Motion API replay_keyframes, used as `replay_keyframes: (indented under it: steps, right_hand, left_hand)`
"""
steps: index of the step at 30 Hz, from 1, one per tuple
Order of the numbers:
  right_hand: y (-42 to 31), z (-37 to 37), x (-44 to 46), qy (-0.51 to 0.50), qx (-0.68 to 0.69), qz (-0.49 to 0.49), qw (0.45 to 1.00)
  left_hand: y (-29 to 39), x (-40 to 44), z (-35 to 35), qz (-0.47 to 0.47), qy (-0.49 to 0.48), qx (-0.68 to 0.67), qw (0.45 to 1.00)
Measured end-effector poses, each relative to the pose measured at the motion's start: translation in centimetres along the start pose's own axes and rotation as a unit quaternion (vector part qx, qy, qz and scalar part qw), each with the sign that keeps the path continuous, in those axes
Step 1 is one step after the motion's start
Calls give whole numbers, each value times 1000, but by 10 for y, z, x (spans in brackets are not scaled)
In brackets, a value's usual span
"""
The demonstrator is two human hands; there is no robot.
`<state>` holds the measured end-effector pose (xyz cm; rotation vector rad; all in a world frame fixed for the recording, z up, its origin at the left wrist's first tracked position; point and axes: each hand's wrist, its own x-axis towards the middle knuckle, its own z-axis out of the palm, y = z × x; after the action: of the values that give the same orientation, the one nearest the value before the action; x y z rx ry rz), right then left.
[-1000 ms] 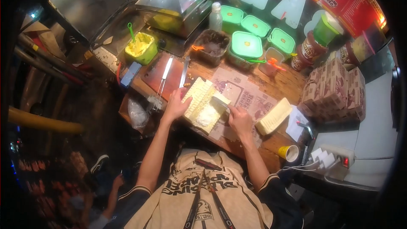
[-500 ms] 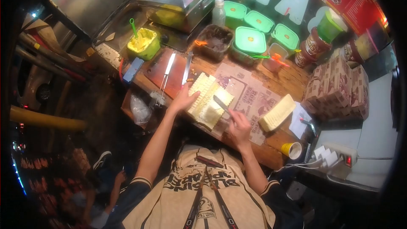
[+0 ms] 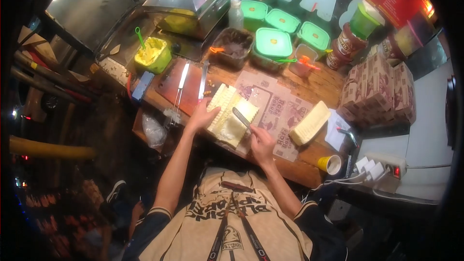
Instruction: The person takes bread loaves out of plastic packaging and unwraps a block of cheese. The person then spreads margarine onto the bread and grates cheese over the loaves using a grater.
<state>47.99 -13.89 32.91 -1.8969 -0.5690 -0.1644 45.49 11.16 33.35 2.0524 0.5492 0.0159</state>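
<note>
A block of bread (image 3: 223, 126) lies opened out on the wooden table, its top face smeared with a pale spread. My left hand (image 3: 203, 116) grips the bread's left edge, thumb on top and fingers along the side. In my right hand (image 3: 262, 146) is a spreading knife (image 3: 240, 117), fingers wrapped round its handle. The flat blade rests on the spread-covered right half of the bread. Printed wrapping paper (image 3: 275, 111) extends under and beyond the bread. To the right, a second, uncut-looking loaf (image 3: 310, 123) sits on the paper's edge.
Beyond the bread are a red-brown board (image 3: 176, 84) with long knives, a green tub of yellow spread (image 3: 153, 55), a dark tub (image 3: 233, 48) and green-lidded containers (image 3: 274, 42). Stacked boxes (image 3: 374, 84), a yellow cup (image 3: 329, 164) and a power strip (image 3: 394, 166) stand right.
The camera view has swung slightly, moving the scene left. The knife has shifted a little up and left across the bread; my left hand keeps its hold.
</note>
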Motion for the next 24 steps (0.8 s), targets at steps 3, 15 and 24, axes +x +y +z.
replay_keyframes:
  steps: [3, 15, 24]
  right_hand:
    - [-11, -2, -5, 69, 8, -27, 997]
    - [5, -81, 7, 118, -79, 167, 976]
    - [36, -141, 8, 150, -408, 68, 898]
  left_hand:
    - [3, -3, -3, -9, -3, -15, 1000]
    - [7, -2, -4, -15, -11, -3, 1000]
    - [30, -7, 3, 11, -34, 37, 999]
